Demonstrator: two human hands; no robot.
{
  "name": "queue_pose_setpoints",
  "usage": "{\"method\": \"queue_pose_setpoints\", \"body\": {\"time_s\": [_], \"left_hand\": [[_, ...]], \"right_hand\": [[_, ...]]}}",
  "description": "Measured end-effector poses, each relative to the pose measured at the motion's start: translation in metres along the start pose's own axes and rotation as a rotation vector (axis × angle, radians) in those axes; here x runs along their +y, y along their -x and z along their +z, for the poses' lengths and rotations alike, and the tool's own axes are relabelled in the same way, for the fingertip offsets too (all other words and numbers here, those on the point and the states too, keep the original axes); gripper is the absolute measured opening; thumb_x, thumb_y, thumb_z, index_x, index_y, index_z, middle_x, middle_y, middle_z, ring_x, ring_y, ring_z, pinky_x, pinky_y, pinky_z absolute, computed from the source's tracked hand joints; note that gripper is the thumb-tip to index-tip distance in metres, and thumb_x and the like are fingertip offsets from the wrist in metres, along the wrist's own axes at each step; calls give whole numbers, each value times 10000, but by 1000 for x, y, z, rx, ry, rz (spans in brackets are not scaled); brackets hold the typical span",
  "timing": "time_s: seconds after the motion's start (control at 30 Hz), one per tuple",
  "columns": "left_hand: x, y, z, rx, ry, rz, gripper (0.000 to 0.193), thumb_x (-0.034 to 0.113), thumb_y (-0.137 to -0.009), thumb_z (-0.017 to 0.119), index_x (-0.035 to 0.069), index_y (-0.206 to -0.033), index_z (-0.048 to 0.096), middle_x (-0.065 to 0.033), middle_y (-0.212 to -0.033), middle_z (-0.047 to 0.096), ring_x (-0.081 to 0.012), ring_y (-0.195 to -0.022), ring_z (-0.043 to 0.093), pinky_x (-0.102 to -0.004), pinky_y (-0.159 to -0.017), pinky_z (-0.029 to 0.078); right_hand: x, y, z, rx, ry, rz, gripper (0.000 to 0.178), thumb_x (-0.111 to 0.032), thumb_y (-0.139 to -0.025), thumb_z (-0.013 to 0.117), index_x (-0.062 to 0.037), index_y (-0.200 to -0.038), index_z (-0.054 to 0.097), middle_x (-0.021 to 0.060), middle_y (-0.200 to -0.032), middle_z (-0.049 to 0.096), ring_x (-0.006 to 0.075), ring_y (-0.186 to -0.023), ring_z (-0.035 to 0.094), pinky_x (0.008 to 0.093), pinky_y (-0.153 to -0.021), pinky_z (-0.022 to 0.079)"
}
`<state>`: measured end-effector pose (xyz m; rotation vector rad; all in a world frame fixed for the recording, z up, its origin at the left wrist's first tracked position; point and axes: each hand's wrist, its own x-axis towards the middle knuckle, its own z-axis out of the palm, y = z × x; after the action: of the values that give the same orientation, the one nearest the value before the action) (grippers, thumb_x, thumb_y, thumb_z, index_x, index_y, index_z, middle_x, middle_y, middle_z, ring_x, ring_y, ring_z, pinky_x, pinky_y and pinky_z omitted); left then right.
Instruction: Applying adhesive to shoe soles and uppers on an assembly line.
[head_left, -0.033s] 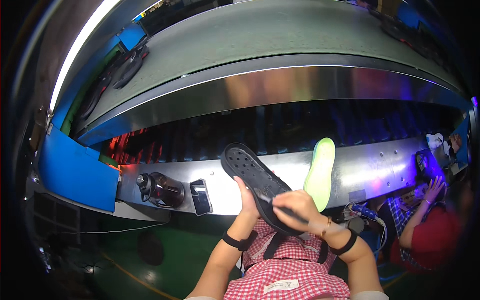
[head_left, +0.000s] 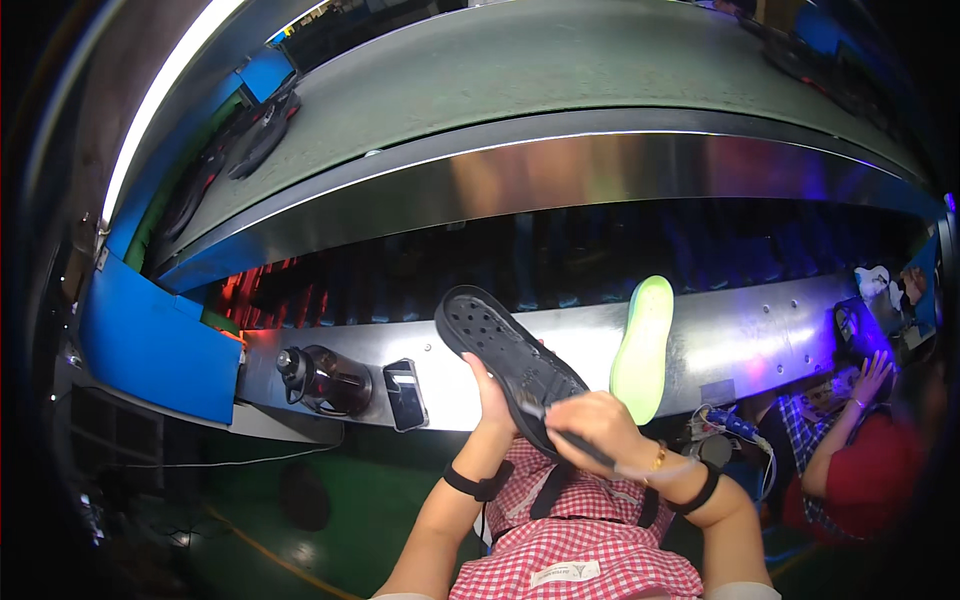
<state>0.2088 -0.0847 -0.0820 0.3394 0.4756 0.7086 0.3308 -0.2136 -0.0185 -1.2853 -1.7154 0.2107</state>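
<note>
A black shoe sole [head_left: 490, 335] with rows of holes in its upper end is tilted above my lap. My left hand [head_left: 490, 398] grips its left edge, thumb along the rim and the other fingers hidden beneath. In my right hand [head_left: 600, 428] is a brush [head_left: 583, 447] with a dark handle and a pale tip, held over the lower part of the sole's inner face. Whether the tip touches the sole I cannot tell. To the right of the sole, a bright yellow-green sole [head_left: 642, 350] lies on the metal ledge.
On the metal ledge [head_left: 455, 375] stand a dark bottle [head_left: 335, 380] and a phone [head_left: 405, 395]. Beyond it runs a green conveyor belt [head_left: 560, 60] carrying dark soles [head_left: 265, 135] at its left end. A co-worker's hand [head_left: 872, 378] and red sleeve appear at right.
The black sole has shifted slightly left. My right hand and the brush have moved a little down along the sole.
</note>
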Motion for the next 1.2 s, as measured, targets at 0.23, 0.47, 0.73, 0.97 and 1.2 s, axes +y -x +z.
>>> {"method": "queue_pose_setpoints", "body": {"time_s": [0.23, 0.47, 0.73, 0.97, 1.2], "left_hand": [[22, 20, 27, -269, 45, 214, 955, 819, -698, 288, 40, -1227, 441, -154, -1080, 576, -315, -1028, 543, -499, -968, 379], [21, 25, 62, -488, 131, 318, 970, 809, -700, 325, 54, -1309, 359, -167, -1155, 546, -272, -1044, 542, -511, -1011, 320], [42, 29, 73, -597, 67, 480, 1047, 854, -647, 328, 62, -1332, 322, -188, -1158, 524, -402, -1115, 452, -515, -978, 342], [56, 41, 88, -673, 88, 543, 1055, 848, -624, 386, 86, -1350, 316, -180, -1206, 489, -406, -1159, 418, -537, -1008, 298], [62, 48, 98, -769, 41, 583, 1040, 818, -631, 452, 94, -1363, 307, -174, -1220, 482, -406, -1185, 387, -539, -1012, 290]], "right_hand": [[-7, -11, -40, -240, -416, 66, 147, -55, -676, 716, -22, -812, 672, 117, -842, 674, 217, -818, 657, 308, -685, 517], [-35, -32, -34, -89, -364, -53, 169, -27, -668, 718, -25, -832, 676, 101, -833, 678, 214, -821, 658, 286, -736, 489], [-35, -25, -49, -180, -428, -14, 151, -45, -686, 702, -27, -833, 673, 102, -862, 677, 213, -859, 651, 319, -760, 481], [-36, -22, -64, -89, -384, 154, 172, -55, -679, 719, -41, -847, 687, 84, -890, 684, 186, -881, 644, 314, -800, 440], [-30, -13, -64, -107, -656, 240, 205, -51, -681, 724, -43, -882, 681, 73, -907, 684, 172, -896, 637, 298, -822, 379]]}}
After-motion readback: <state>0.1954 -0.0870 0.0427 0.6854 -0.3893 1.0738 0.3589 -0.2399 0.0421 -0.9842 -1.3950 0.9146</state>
